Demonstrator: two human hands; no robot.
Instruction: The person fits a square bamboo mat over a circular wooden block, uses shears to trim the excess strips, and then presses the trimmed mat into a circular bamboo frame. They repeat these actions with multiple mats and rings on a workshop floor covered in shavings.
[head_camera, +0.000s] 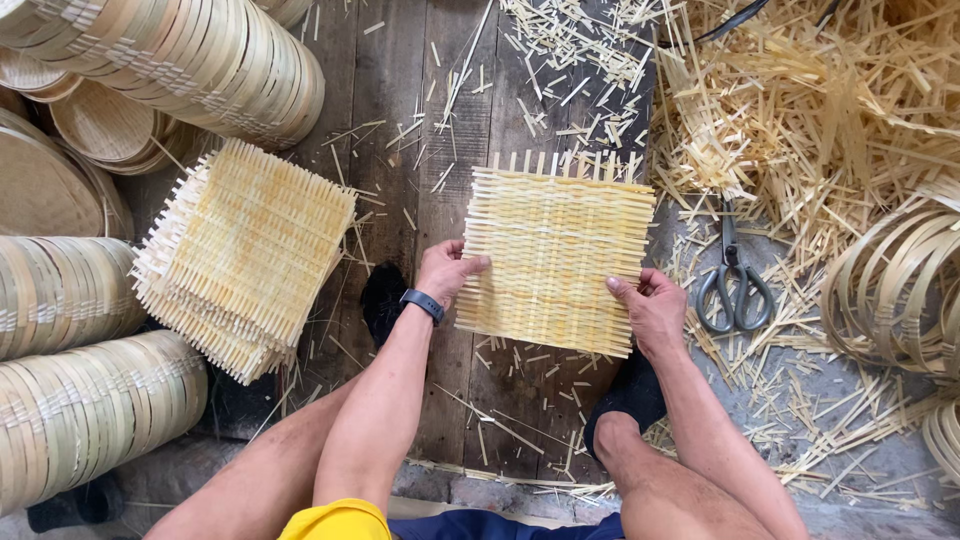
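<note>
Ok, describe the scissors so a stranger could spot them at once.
Start at the woven bamboo mat held in both hands on the plank floor. Just right of it, among loose bamboo offcuts, lie the scissors. Their grey looped handles and metal blades stand out against the pale straw-coloured strips.

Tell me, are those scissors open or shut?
Shut. The scissors lie flat among bamboo scraps, blades together, loop handles side by side.
</note>
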